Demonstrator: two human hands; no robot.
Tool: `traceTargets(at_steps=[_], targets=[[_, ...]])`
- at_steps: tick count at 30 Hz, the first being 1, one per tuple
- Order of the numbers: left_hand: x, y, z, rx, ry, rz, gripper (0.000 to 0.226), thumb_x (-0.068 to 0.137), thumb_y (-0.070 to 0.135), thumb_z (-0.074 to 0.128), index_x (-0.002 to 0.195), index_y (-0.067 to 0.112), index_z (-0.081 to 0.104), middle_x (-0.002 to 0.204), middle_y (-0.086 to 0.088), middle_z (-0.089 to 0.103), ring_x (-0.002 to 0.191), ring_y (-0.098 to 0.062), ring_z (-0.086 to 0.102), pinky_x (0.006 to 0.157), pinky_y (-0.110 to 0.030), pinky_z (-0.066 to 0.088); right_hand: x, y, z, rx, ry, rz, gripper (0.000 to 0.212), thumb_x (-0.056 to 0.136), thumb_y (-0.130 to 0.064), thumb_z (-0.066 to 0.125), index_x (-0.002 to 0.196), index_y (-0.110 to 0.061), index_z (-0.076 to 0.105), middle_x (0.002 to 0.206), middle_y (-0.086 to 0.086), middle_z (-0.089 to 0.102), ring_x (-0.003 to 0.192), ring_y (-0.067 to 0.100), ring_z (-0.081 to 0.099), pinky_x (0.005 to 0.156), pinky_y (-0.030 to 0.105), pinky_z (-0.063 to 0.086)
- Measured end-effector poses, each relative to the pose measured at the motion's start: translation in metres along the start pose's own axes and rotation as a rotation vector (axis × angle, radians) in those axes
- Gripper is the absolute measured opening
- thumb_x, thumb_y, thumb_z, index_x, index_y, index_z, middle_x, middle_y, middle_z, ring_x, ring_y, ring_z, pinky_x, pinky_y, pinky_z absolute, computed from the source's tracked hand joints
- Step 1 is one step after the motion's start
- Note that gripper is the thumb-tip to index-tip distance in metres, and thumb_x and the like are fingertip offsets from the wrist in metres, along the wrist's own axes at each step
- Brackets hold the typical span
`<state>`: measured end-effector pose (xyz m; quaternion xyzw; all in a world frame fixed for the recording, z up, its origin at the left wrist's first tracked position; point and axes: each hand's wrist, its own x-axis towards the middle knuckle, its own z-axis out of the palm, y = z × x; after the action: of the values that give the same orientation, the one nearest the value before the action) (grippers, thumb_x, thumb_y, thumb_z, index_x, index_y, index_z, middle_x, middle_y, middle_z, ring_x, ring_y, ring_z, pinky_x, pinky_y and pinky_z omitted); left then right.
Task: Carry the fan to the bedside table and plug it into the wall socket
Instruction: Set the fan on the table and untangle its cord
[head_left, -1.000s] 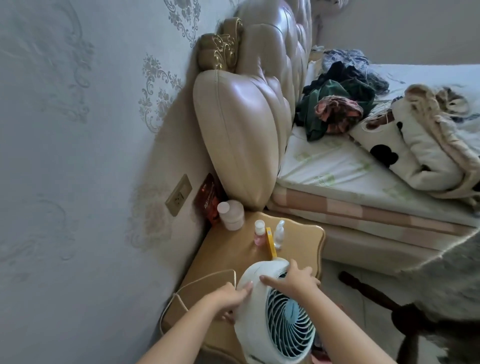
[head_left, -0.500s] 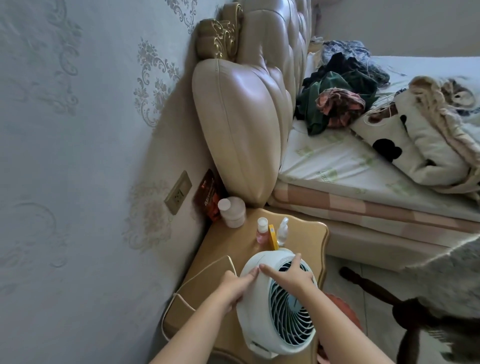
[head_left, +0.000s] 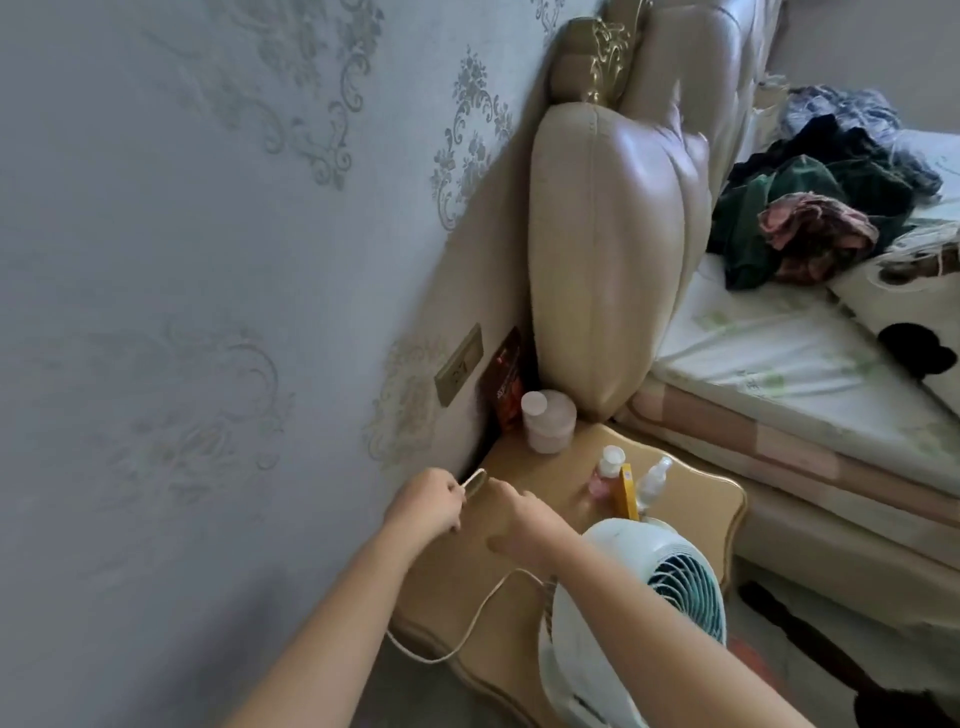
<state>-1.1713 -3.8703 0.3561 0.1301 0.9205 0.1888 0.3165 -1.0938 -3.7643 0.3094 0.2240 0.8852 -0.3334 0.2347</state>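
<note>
The white fan (head_left: 631, 618) with a teal grille stands on the near right part of the tan bedside table (head_left: 691, 499). Its pale cord (head_left: 467, 623) loops off the table's near left edge and rises toward my hands. My left hand (head_left: 428, 506) is closed on a loop of the cord (head_left: 474, 480) close to the wall. My right hand (head_left: 522, 522) sits just right of it, fingers on the same cord. The beige wall socket (head_left: 458, 371) is on the wall above and behind both hands. The plug is not visible.
On the table's far side stand a pink jar (head_left: 548, 421), a red packet (head_left: 504, 384) leaning on the wall, two small bottles (head_left: 605, 470) and a yellow box (head_left: 627, 491). The padded headboard (head_left: 613, 260) and the bed (head_left: 805, 353) with clothes lie to the right.
Both hands left the top of the fan and moved left toward the wall, now holding the cord. The fan rests on the table.
</note>
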Motion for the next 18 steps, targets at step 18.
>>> traceTargets(at_steps=[18], targets=[[-0.015,-0.073,-0.042,0.009,0.09,-0.048,0.026,0.094,0.015,0.043,0.1,0.006,0.067,0.104,-0.019,0.071,0.099,-0.031,0.067,0.082,-0.032,0.051,0.035,-0.094,0.044,0.357,0.174,-0.015,0.043,0.093,-0.024,0.047,0.133,-0.009,0.041,0.121,0.015,0.062,0.111,0.033,0.058,0.085,0.035,0.047]])
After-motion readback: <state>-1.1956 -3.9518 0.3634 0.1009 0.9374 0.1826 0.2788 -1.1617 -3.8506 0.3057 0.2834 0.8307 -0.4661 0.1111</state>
